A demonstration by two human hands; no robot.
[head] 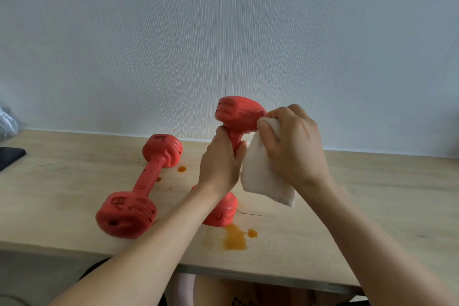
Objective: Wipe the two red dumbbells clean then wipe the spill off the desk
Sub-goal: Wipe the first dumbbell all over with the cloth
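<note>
Step in hand: wiping the upper head of the upright dumbbell (238, 113), stood on end near the middle of the tabletop (372, 186).
Left hand (221, 164): wrapped round the handle, steadying it.
Right hand (291, 141): bunched round a white cloth (263, 179), pressed against the right side of the upper head.
Second dumbbell (146, 181): lying on its side to the left, untouched; cleaned or not, cannot tell.
Spill (234, 237): orange puddle just near of the upright dumbbell's base, smaller drops (181, 169) beside the lying one; not yet wiped.
Progress: likely early to midway; tabletop wipe left.
</note>
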